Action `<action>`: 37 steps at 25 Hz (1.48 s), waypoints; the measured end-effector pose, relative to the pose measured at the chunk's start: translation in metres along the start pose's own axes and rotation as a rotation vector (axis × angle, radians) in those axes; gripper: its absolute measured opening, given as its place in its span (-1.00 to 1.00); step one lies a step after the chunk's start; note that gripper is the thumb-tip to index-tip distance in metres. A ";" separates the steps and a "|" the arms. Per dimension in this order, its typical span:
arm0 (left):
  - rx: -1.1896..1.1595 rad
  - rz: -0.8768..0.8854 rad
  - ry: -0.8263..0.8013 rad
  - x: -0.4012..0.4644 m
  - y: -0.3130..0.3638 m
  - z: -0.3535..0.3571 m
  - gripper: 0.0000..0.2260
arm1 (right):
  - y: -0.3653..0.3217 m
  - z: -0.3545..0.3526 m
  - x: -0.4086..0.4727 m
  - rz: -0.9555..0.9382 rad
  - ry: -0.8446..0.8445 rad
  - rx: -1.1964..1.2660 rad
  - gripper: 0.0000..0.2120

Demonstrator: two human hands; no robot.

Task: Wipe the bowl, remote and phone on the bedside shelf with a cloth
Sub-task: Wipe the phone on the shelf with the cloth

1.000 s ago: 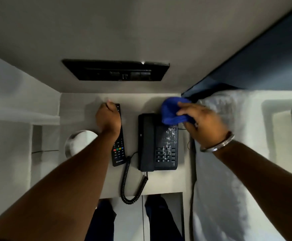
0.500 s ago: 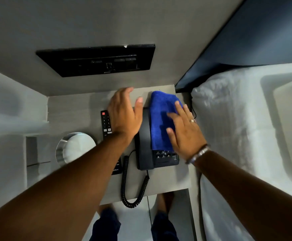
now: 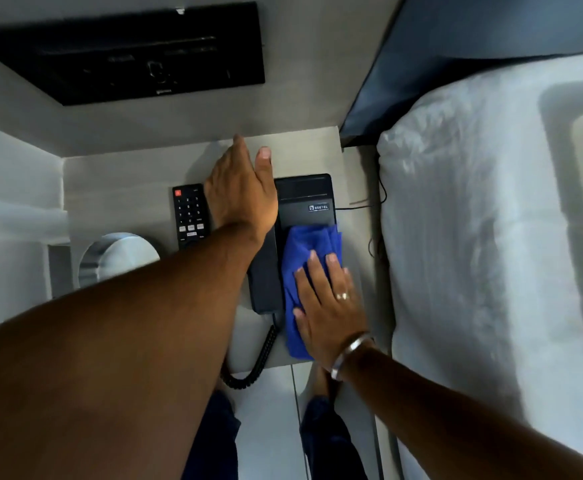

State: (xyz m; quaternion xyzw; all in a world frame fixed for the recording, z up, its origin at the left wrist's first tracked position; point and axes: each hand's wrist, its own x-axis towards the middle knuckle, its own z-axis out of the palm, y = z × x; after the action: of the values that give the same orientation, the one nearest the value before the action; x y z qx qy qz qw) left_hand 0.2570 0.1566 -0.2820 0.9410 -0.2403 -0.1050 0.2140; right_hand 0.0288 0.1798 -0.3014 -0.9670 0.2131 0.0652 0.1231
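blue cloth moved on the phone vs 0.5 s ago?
Yes. The blue cloth slid toward the phone's near edge under the right hand; the logo end is now uncovered, the keypad covered.

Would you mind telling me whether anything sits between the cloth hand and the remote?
Yes. The phone's handset and the left hand, whose forearm crosses the shelf, lie between the right hand on the blue cloth and the remote.

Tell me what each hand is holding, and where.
Right hand presses the blue cloth flat on the phone, palm on its near half. Left hand grips nothing.
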 end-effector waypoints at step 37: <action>0.059 0.040 -0.123 0.002 0.005 -0.010 -0.34 | 0.059 -0.079 0.013 0.492 -0.038 0.068 -0.53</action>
State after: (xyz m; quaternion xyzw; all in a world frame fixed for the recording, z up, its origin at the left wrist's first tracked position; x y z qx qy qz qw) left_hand 0.2589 0.1549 -0.2712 0.9337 -0.2748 -0.1511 0.1730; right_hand 0.0208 0.1019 -0.2397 -0.8799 0.4419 0.1043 0.1399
